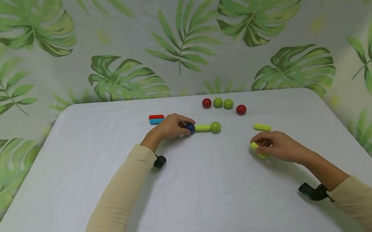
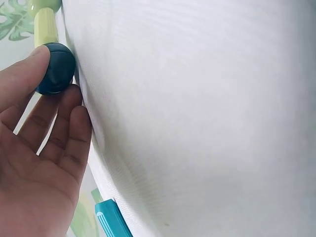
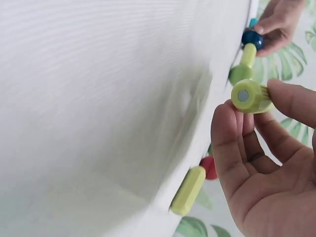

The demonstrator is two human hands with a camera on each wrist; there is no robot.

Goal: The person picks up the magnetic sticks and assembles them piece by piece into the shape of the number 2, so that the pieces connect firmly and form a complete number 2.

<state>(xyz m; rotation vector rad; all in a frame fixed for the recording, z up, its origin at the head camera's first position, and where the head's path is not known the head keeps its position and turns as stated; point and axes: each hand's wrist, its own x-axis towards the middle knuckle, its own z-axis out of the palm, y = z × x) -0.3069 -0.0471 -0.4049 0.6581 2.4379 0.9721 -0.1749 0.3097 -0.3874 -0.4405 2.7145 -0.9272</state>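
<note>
With thumb and fingers my left hand (image 1: 170,127) pinches a dark blue ball (image 2: 60,70) at one end of a joined piece. From that ball a yellow-green rod (image 1: 203,128) runs to a green ball (image 1: 215,127), lying in line on the white table. Farther right and nearer to me, my right hand (image 1: 284,147) pinches a second yellow-green rod (image 3: 256,98) between thumb and fingertips. A round grey disc (image 3: 243,96) shows in this rod's end in the right wrist view. Just beyond the right hand lies a loose yellow-green rod (image 1: 262,127).
At the back of the white-covered table (image 1: 198,208) sit a red ball (image 1: 207,103), two green balls (image 1: 223,103) and another red ball (image 1: 241,109). Left of them, a red rod (image 1: 156,116) and a blue rod (image 1: 156,121) lie side by side. Leaf-printed cloth (image 1: 124,77) hangs behind.
</note>
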